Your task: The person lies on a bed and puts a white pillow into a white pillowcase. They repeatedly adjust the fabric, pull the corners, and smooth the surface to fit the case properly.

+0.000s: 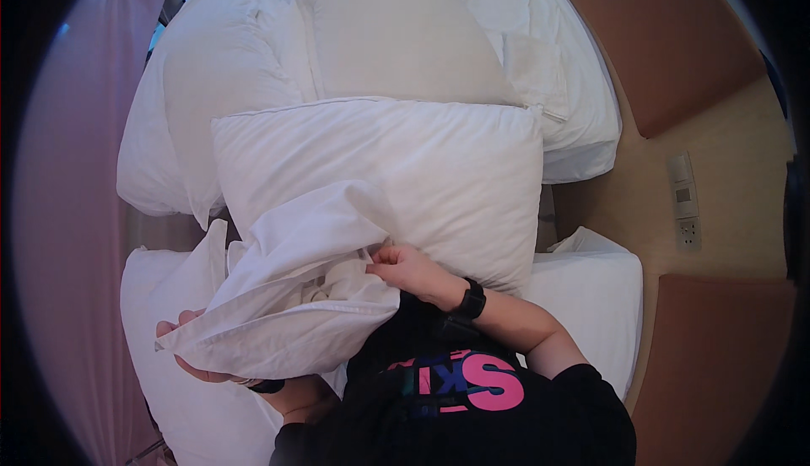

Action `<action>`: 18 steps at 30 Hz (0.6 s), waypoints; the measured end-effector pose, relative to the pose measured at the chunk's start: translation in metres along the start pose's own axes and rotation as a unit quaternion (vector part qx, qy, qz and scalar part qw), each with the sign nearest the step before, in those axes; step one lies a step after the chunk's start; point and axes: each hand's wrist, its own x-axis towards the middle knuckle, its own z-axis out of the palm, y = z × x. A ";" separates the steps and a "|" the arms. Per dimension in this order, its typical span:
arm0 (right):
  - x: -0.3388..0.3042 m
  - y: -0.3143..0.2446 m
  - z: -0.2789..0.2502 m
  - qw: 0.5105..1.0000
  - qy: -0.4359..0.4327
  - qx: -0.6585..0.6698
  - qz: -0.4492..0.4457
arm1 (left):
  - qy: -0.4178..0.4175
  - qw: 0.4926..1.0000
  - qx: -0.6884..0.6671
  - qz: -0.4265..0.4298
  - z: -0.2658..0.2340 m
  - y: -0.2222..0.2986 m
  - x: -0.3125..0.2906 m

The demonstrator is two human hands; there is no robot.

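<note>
A white pillowcase (287,322) hangs between my hands, its mouth gaping toward me and its inner folds showing. My left hand (190,339) grips one corner of it at the lower left, the fingers partly behind the cloth. At the other side of the opening, my right hand (407,270) pinches the edge, thumb and fingers together. Just beyond lies a plump white pillow (447,179) without a cover, its piped edge facing away from me. The pillowcase overlaps the pillow's near left part.
Farther off, a large smooth pillow (396,31) rests on a bed with rumpled white bedding (211,69). A second white bed (591,306) is close to me. Right: a wooden wall panel with sockets (685,200) and brown padded panels (675,35). Left: a pink curtain (84,213).
</note>
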 end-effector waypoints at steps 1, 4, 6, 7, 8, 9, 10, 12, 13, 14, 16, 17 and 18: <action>0.000 0.002 0.000 0.999 -0.011 0.041 -0.025 | 0.033 0.998 0.031 0.040 0.009 0.003 0.004; -0.006 0.007 -0.007 0.984 -0.026 0.151 -0.090 | 0.067 0.996 -0.014 0.054 0.011 0.006 0.001; -0.027 -0.011 -0.021 0.971 -0.008 0.210 -0.117 | 0.030 0.997 -0.069 0.004 0.003 -0.001 -0.006; -0.042 -0.021 -0.029 0.970 0.031 0.202 -0.132 | -0.007 0.996 -0.088 -0.035 -0.008 -0.011 -0.010; -0.055 -0.031 -0.037 0.969 0.058 0.192 -0.143 | -0.030 0.991 -0.110 -0.074 -0.017 -0.014 -0.010; -0.076 -0.038 -0.053 0.965 0.137 0.115 -0.190 | -0.055 0.981 -0.142 -0.119 -0.018 -0.016 -0.011; -0.098 -0.046 -0.068 0.949 0.213 0.035 -0.231 | -0.068 0.965 -0.186 -0.170 -0.016 -0.015 -0.009; -0.141 -0.060 -0.082 0.871 0.321 0.049 -0.368 | -0.108 0.967 -0.167 -0.158 -0.015 -0.010 0.001; -0.164 -0.065 -0.086 0.852 0.264 0.071 -0.446 | -0.137 0.979 -0.110 -0.103 -0.012 -0.007 0.006; -0.179 -0.068 -0.087 0.827 0.247 0.069 -0.501 | -0.141 0.976 -0.122 -0.110 -0.005 0.000 0.007; -0.164 -0.062 -0.104 0.766 0.443 -0.074 -0.460 | -0.117 0.954 -0.213 -0.174 0.012 0.022 0.008; -0.157 -0.065 -0.111 0.715 0.530 -0.145 -0.431 | -0.087 0.924 -0.291 -0.234 0.024 0.033 0.007; -0.158 -0.067 -0.111 0.719 0.525 -0.137 -0.434 | -0.051 0.917 -0.308 -0.247 0.032 0.041 0.007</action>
